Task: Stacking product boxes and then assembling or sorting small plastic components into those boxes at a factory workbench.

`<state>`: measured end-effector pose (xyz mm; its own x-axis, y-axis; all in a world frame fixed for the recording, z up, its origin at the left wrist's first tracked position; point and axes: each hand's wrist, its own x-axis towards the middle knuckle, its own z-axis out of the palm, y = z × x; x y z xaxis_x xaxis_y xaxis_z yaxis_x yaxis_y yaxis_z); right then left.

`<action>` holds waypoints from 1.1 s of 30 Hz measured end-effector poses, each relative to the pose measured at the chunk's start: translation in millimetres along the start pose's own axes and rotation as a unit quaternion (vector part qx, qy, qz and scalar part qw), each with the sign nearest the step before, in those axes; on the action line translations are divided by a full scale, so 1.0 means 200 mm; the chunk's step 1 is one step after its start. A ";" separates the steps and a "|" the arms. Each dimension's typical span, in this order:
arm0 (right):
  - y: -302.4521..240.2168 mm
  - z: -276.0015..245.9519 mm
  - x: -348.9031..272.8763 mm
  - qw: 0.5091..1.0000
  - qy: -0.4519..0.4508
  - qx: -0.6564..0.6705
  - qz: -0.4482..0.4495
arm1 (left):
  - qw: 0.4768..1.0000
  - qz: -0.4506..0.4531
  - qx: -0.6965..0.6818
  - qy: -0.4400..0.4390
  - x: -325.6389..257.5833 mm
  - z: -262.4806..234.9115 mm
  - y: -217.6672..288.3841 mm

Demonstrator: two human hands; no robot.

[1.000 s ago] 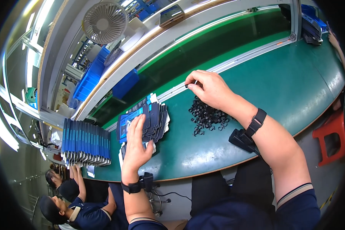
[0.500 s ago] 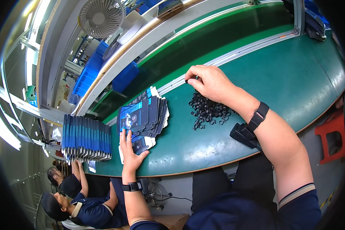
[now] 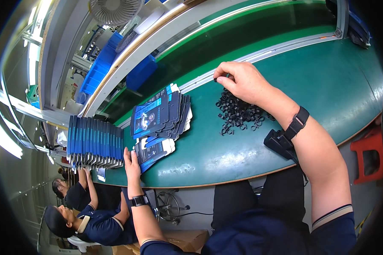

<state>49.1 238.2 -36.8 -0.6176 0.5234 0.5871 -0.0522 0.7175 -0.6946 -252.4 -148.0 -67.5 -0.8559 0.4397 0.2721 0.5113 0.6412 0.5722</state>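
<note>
Blue card (image 3: 154, 152) lies just right of left hand (image 3: 132, 160), flat, fingers on its edge; right hand (image 3: 242, 80) pinches a black ring above ring pile (image 3: 238, 114).

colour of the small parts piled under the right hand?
Black. The pile of small ring-like parts lies on the green table, just below the right hand; head view shows it.

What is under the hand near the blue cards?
Under the left hand lies one flat blue-and-white card on the green table. The hand covers the card's near corner, so that part is hidden.
</note>
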 end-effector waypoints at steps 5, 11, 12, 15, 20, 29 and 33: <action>0.01 0.02 0.00 1.000 0.007 0.016 -0.005 | 0.999 0.011 -0.037 -0.009 -0.10 0.07 0.06; -0.01 0.01 0.00 1.000 -0.005 0.006 0.003 | 0.998 0.009 -0.060 -0.011 -0.22 0.15 0.21; 0.00 0.01 0.00 1.000 -0.005 0.006 0.003 | 0.998 0.009 -0.061 -0.011 -0.24 0.17 0.23; 0.00 0.02 0.00 1.000 0.001 0.014 -0.007 | 0.969 -0.005 -0.245 -0.036 -0.29 0.22 0.30; 0.01 -0.01 -0.01 1.000 0.008 0.018 0.002 | 0.978 0.057 -0.201 0.010 -0.45 0.32 0.59; 0.03 0.02 0.01 1.000 -0.003 0.008 -0.026 | 0.898 0.353 0.244 -0.100 -0.50 0.32 1.09; 0.00 0.02 0.00 1.000 -0.012 0.007 -0.023 | 0.831 0.469 0.289 -0.071 -0.31 0.46 1.17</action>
<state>46.5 236.9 -39.4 -0.6333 0.4779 0.6087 -0.0925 0.7342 -0.6726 -72.1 31.6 -21.7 -0.0619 0.9606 0.2709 0.9354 0.1504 -0.3199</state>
